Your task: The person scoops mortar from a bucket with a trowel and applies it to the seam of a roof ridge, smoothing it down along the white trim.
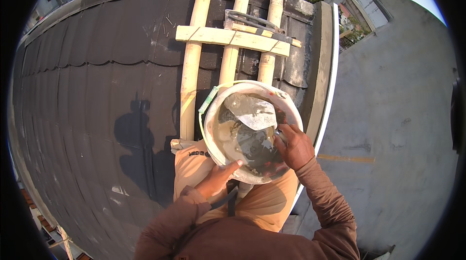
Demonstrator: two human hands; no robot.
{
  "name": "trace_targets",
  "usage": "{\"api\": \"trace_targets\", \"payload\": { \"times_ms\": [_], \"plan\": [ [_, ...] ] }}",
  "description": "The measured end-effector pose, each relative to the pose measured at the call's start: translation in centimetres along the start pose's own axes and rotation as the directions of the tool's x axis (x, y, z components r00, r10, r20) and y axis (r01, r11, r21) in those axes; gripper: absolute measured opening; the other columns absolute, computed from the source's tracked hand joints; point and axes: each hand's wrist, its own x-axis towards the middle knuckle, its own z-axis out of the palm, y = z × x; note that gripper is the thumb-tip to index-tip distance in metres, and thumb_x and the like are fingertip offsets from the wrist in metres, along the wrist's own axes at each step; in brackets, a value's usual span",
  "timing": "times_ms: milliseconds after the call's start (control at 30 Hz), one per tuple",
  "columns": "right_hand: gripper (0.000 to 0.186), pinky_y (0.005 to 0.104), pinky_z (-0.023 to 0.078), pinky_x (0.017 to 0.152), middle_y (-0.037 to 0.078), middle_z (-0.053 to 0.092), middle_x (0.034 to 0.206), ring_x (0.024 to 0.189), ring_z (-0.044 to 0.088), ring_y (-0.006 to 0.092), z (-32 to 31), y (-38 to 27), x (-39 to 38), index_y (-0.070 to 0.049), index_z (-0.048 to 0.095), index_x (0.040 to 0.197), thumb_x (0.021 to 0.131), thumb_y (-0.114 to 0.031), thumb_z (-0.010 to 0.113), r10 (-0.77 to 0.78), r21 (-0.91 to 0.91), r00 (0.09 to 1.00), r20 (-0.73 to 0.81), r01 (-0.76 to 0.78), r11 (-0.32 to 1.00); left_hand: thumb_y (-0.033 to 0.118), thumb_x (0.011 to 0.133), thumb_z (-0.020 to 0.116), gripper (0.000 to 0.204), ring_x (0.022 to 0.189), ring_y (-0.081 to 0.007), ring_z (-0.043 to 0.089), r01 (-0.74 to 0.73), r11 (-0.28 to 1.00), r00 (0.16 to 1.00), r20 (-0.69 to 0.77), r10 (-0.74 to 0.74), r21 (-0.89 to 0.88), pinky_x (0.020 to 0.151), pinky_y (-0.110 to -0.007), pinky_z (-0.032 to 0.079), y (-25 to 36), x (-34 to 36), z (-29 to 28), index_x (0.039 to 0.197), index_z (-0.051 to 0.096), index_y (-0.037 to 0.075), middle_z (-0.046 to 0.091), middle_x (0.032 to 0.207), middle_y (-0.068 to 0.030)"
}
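OK, head cam: R hand [296, 146] is curling round trowel [252, 113] handle, blade hanging over wet grey mix [227, 138] in bucket [211, 138]. L hand [217, 178] is pinching near rim, thumb on top; its fingers are hiding, can't tell their spread. Bucket's sitting btwn person and bamboo poles [188, 100]; prob. weighing a lot, stiff, maybe slick; best hold = rim or green grip [208, 99]. Trowel's prob. feeling light, rigid, slippery-bladed; handle only.

Your right hand [295, 147] hides most of your trowel [256, 114] handle. Your left hand [218, 178]: fingers hidden behind the bucket [209, 136], only thumb visible. Bamboo poles [201, 7] cut off up top.
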Motion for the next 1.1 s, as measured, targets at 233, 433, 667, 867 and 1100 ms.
{"api": "trace_targets", "payload": {
  "times_ms": [233, 433, 667, 867, 1100],
  "plan": [
    [0.028, 0.0457, 0.052, 0.071, 0.019, 0.066, 0.094, 0.081, 0.065, 0.0414, -2.8, 3.7, -6.0, 0.001, 0.067, 0.107, 0.088, -0.016, 0.078, 0.233, 0.214, 0.962, -0.140, -0.201, 0.956, 0.021, 0.100, 0.066, 0.049, 0.129, -0.0265, 0.057, -0.010, 0.993, 0.999, -0.035, 0.006, -0.121, 0.109, -0.047, 0.046, -0.8, -0.2, -1.3, 0.141, 0.049, 0.000, 0.059, 0.137, -0.0126],
    [0.028, 0.0485, 0.051, 0.070, 0.024, 0.067, 0.085, 0.076, 0.065, 0.0461, 3.6, 11.2, -13.0, 0.004, 0.063, 0.099, 0.096, -0.023, 0.072, 0.636, 0.278, 0.769, -0.058, -0.600, 0.750, 0.018, 0.101, 0.065, 0.036, 0.110, -0.0210, 0.061, -0.029, 0.992, 0.995, -0.094, 0.018, -0.123, 0.096, -0.037, 0.047, 0.1, -0.4, 0.8, 0.132, 0.057, 0.001, 0.064, 0.119, -0.0095],
    [0.036, 0.0370, 0.049, 0.058, 0.012, 0.066, 0.074, 0.061, 0.063, 0.0218, 18.0, 19.0, -14.7, 0.004, 0.064, 0.106, 0.102, -0.032, 0.065, 0.779, 0.595, 0.583, 0.231, -0.718, 0.361, 0.008, 0.101, 0.060, 0.025, 0.093, -0.0339, 0.061, -0.267, 0.765, 0.954, 0.047, 0.297, 0.586, 0.094, -0.041, 0.048, -3.2, 0.3, -3.9, 0.126, 0.057, 0.006, 0.065, 0.103, -0.0176],
    [0.033, 0.0328, 0.047, 0.053, 0.004, 0.062, 0.076, 0.060, 0.058, 0.0144, 20.1, 20.9, -8.4, -0.004, 0.064, 0.100, 0.103, -0.037, 0.064, 0.785, 0.764, 0.428, 0.447, -0.640, -0.086, 0.024, 0.098, 0.066, 0.057, 0.136, -0.0271, 0.050, 0.002, 1.000, 0.992, -0.127, -0.002, 0.002, 0.117, -0.049, 0.038, -0.8, 0.3, -1.5, 0.147, 0.044, 0.004, 0.055, 0.142, -0.0099],
    [0.034, 0.0340, 0.048, 0.052, 0.006, 0.063, 0.077, 0.059, 0.058, 0.0159, 21.8, 20.0, -13.4, -0.003, 0.065, 0.097, 0.101, -0.037, 0.064, 0.784, 0.773, 0.347, 0.515, -0.584, -0.249, 0.024, 0.096, 0.068, 0.061, 0.136, -0.0273, 0.051, -0.030, 0.998, 0.988, -0.151, 0.020, -0.062, 0.115, -0.051, 0.040, 0.2, -0.7, 1.0, 0.150, 0.042, 0.011, 0.055, 0.143, -0.0068]
  ]
}}
